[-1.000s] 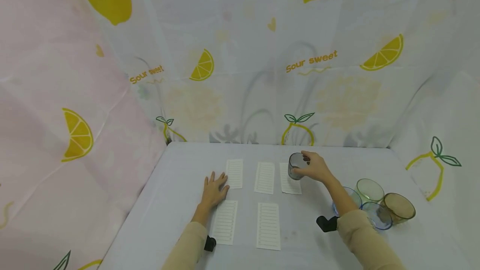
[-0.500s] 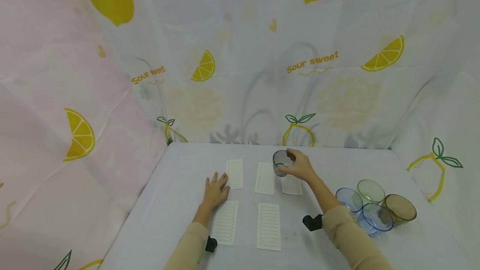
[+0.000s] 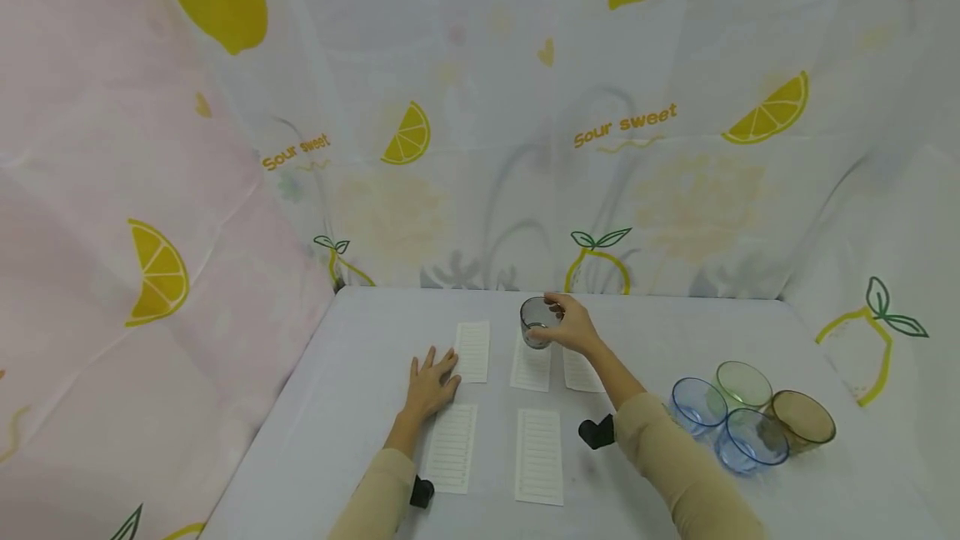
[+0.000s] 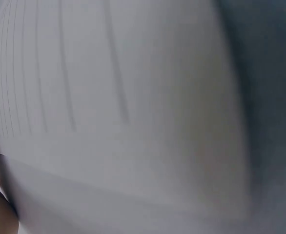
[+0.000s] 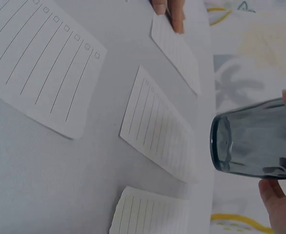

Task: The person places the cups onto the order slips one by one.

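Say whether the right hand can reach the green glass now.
Probably not yet: the right hand holds the grey glass, so it would likely need freeing first. The blue glasses and brown glass crowd the near side of the green glass, but its far side looks free.

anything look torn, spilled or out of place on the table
The back-right sheet looks slightly odd: its near edge is wavy, perhaps torn, whereas the back-middle sheet has a straighter one. The grey glass looks intact, and no spill shows.
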A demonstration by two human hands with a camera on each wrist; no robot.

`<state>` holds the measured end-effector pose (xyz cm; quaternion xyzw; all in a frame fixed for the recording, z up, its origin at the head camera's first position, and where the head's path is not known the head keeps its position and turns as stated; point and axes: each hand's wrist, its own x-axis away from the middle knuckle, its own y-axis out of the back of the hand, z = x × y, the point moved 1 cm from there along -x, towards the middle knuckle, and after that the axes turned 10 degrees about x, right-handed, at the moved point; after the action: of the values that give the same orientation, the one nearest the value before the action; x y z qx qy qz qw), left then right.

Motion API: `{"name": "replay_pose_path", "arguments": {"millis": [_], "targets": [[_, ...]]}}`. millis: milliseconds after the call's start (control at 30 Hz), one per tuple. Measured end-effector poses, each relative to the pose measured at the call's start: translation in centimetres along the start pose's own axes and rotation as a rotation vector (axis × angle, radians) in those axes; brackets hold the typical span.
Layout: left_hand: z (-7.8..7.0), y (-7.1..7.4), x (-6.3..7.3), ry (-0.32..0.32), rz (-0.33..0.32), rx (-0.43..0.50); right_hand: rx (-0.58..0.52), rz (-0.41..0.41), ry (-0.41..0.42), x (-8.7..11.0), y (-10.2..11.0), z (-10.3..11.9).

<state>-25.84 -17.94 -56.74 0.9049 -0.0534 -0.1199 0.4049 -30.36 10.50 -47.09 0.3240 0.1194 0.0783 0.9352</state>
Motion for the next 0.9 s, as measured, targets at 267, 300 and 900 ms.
{"name": "replay_pose_path", "arguments": {"millis": [267,300,900], "targets": [[0.1,-0.1,-0.1,0.007,0.000,0.008,-0.061,0.013,0.014,-1.7,-2.6,0.8],[0.1,-0.1,-0.2,0.009,-0.002,0.007,-0.063,0.012,0.017,-1.9,-2.9,1.0],[0.1,0.0,-0.2,0.013,-0.016,0.009,-0.093,-0.084,-0.016,-2.6,-8.2,2.4]]}}
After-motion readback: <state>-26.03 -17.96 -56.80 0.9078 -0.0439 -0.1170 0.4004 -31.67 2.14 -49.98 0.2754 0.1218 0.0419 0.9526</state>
